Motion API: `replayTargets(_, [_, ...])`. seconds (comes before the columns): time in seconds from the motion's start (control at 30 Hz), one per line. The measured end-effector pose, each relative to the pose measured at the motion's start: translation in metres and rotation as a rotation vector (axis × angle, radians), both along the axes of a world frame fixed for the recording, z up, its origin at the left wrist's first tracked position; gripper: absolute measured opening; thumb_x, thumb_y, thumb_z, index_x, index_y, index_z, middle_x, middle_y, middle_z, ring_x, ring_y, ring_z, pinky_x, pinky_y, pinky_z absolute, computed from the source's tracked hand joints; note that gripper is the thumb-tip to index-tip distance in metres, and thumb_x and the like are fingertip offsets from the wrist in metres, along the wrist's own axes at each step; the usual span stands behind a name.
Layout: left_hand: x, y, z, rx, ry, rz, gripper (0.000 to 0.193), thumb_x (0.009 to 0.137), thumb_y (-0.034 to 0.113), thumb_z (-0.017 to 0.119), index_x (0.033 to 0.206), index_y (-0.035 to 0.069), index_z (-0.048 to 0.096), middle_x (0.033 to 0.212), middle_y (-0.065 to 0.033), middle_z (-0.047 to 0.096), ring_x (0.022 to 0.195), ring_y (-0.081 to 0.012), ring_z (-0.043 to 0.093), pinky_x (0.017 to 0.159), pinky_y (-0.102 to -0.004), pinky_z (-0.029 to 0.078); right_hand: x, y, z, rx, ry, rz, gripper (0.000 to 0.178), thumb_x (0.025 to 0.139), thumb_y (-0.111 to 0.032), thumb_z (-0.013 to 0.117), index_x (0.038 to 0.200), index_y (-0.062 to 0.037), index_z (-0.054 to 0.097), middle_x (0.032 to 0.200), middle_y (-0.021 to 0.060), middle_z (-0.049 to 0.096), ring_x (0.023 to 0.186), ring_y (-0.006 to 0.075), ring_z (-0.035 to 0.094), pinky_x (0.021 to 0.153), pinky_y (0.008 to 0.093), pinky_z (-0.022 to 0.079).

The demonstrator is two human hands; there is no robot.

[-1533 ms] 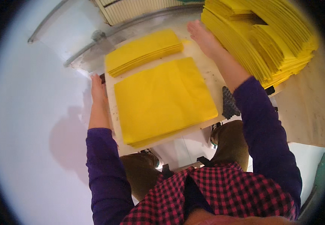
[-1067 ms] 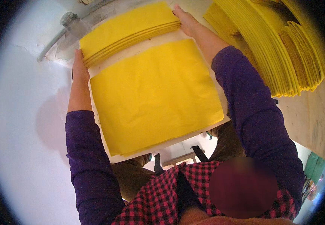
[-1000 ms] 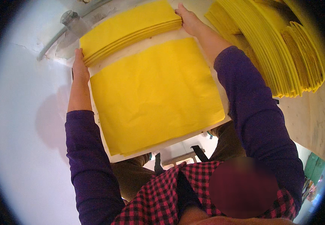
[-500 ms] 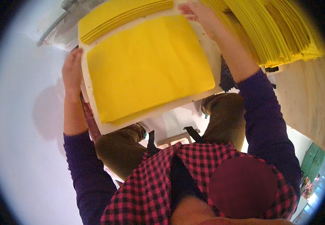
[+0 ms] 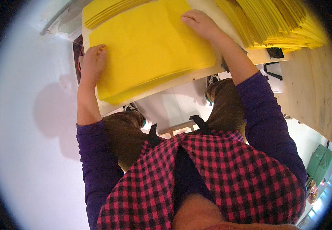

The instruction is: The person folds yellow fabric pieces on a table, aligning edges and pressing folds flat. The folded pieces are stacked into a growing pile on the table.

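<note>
A flat stack of yellow sheets (image 5: 150, 46) lies on a pale wooden board (image 5: 196, 76) in front of me, its near edge slightly layered. At its left side, my left hand (image 5: 94, 63) has its fingers curled over the margin, closed on the sheets. My right hand (image 5: 201, 23) reaches over the far right edge, fingers bent and pressed together on the yellow surface. Its thumb is hidden, as is whatever part of the edge lies beneath the palm.
Behind the sheets lies another pile of folded yellow pieces (image 5: 112, 11). A large fanned pile of yellow pieces (image 5: 265, 23) sits at the far right, beside a wooden surface (image 5: 311, 88). A white wall (image 5: 28, 115) runs along the left. My knees are beneath the board's near edge.
Both hands have moved inward from beside the stack onto its left and right edges. The stack, board and piles now appear higher in the picture.
</note>
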State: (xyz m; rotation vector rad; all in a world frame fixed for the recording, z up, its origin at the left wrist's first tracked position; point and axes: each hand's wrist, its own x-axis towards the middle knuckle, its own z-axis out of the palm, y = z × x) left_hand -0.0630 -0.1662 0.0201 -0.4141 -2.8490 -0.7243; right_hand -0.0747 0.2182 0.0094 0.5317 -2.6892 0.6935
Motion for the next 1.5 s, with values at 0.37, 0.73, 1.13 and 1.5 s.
replayTargets(0.37, [0.008,-0.015,-0.014,0.074,0.024,0.022,0.021,0.087,0.018,0.056,0.097,0.001,0.064,0.093,-0.0171,0.063,0.091,-0.0303,0.057,0.082,-0.0367,0.044,-0.002,-0.001,-0.001,-0.002,-0.080,-0.038,0.037,0.088,-0.035,0.052,0.094,-0.0005,0.064,0.097,0.0165,0.064,0.091,0.0328,0.061,0.081,0.0429,0.047])
replayTargets(0.73, [0.013,-0.014,-0.012,0.040,0.039,-0.081,0.020,0.089,0.017,0.055,0.098,0.002,0.065,0.096,-0.0146,0.063,0.093,-0.0309,0.058,0.085,-0.0385,0.044,0.034,-0.009,0.028,-0.037,-0.379,0.057,0.031,0.086,-0.028,0.053,0.096,-0.0002,0.063,0.100,0.0194,0.062,0.096,0.0309,0.058,0.084,0.0387,0.045])
replayTargets(1.13, [0.011,-0.014,-0.015,-0.029,0.181,-0.152,0.019,0.088,0.016,0.057,0.100,0.002,0.064,0.100,-0.0136,0.063,0.095,-0.0286,0.059,0.082,-0.0355,0.047,0.041,-0.026,0.036,0.022,-0.200,0.026,0.030,0.085,-0.026,0.051,0.088,0.0015,0.063,0.093,0.0242,0.061,0.090,0.0384,0.058,0.080,0.0451,0.045])
replayTargets(1.5, [0.027,-0.021,-0.017,0.176,-0.070,-0.167,0.016,0.088,0.013,0.058,0.100,0.002,0.063,0.097,-0.0116,0.063,0.091,-0.0260,0.059,0.082,-0.0324,0.046,0.040,-0.010,0.024,0.060,-0.165,0.099,0.031,0.084,-0.026,0.052,0.086,0.0021,0.064,0.089,0.0258,0.061,0.084,0.0402,0.059,0.076,0.0458,0.046])
